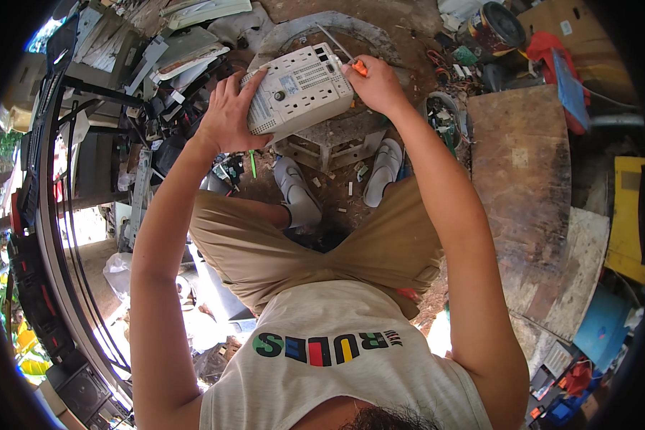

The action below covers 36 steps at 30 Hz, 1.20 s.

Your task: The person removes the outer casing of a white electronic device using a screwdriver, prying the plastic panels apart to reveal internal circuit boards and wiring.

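Dark hair (387, 419) edges into the bottom of the view, closest of all, just below the pale shirt (287, 383) with coloured lettering that covers my chest. Beyond it spread my brown trousers (254, 251), and past my knees I see my grey shoes (297, 190) apart on the littered ground, near the legs of a low, worn stand (287, 36). Over that stand, between my two hands, is an off-white electrical box (304, 84), tilted in view, its face set with sockets and a dark round knob (279, 95); I cannot tell whether the stand carries its weight. With my left hand (226, 115) I grip the box's left end, fingers spread along the edge. With my right hand (376, 84), at the upper right corner, I clasp a screwdriver (359, 67) by its orange handle, the shaft slanting up and away to the left, its tip off the box. A wooden board (519, 158) lies to my right, and mixed scrap (186, 54) is heaped on my left.
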Available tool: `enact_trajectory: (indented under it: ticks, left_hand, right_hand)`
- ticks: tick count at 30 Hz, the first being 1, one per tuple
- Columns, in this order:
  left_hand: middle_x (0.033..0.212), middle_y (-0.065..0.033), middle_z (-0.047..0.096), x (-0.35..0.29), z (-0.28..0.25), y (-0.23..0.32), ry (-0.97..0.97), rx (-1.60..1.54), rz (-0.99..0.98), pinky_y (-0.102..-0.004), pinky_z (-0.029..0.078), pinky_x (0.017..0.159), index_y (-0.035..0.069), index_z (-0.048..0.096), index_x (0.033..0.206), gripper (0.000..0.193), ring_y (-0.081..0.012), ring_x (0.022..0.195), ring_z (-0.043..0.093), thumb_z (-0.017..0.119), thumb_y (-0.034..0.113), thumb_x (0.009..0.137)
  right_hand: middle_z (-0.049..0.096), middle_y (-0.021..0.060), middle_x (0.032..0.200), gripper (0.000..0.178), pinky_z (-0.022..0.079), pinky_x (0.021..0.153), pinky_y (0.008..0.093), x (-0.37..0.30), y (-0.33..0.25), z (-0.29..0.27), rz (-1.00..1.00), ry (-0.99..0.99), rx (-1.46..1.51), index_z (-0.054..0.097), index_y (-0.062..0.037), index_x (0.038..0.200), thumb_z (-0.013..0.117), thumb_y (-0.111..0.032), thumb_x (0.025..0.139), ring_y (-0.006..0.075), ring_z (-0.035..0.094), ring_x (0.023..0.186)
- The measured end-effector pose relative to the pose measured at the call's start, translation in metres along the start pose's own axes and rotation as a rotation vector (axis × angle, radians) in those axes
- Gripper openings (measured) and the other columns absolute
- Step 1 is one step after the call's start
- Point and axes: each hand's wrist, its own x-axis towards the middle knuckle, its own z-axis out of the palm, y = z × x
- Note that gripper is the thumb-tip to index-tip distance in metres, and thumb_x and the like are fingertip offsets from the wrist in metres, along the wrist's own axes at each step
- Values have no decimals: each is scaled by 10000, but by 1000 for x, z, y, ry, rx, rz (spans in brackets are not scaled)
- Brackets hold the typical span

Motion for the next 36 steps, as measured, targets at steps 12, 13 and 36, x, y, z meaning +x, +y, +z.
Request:
enact_trajectory:
  ticks: [12, 13, 36]
  left_hand:
    - [1428, -278, 399, 1, -1, -1, -9, -4, 0, -520, 346, 1123, 182, 261, 1588, 1227, -461, 1277, 420, 878, 406, 552]
    - [1429, -280, 399, 1, 0, -2, -7, -2, 2, -523, 347, 1122, 183, 262, 1588, 1224, -462, 1277, 420, 877, 408, 554]
    - [1470, -225, 414, 20, -7, 6, -138, 5, -84, -534, 272, 1148, 175, 330, 1559, 1204, -438, 1357, 388, 871, 455, 521]
  right_hand:
    - [690, 215, 872, 397, 521, 762, 494, 1, 1, 0, 7, -4, 14, 652, -17, 924, 636, -413, 937, 425, 670, 864]
    - [689, 216, 870, 397, 521, 760, 493, 1, 1, 0, 11, -5, 8, 652, -16, 922, 636, -412, 937, 425, 669, 862]
    - [700, 147, 840, 394, 521, 740, 382, -77, 109, -118, 168, 197, 142, 704, -45, 1027, 677, -427, 939, 274, 677, 777]
